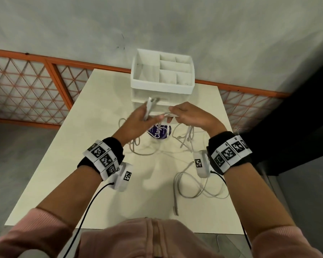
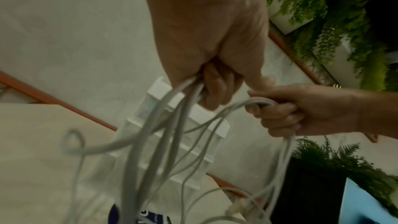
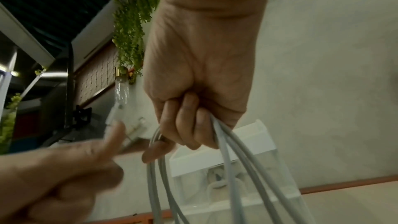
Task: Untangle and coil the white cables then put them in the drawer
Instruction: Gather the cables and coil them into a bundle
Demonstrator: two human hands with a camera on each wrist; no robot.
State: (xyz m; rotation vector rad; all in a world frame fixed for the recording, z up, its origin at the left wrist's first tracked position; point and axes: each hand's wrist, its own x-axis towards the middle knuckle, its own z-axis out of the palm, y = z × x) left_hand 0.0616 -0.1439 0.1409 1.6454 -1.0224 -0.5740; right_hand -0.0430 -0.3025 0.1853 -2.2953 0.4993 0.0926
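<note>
Both hands raised above table point(image 1: 67, 155) (wrists level): left hand point(image 1: 136, 121), right hand point(image 1: 187, 116) fingers curled gripping white cables point(image 1: 164, 115).

White cables point(image 1: 158, 116) hang tangled before the closed drawer point(image 1: 164, 105).

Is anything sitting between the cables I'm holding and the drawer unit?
Nothing visible blocks the way. Both the left hand and right hand hold the white cables right in front of the drawer unit. Whether a drawer is open is unclear.

Loose cables point(image 1: 194, 185) and a purple tub point(image 1: 159, 132) crowd the table point(image 1: 67, 164) before the organizer point(image 1: 161, 79).
</note>
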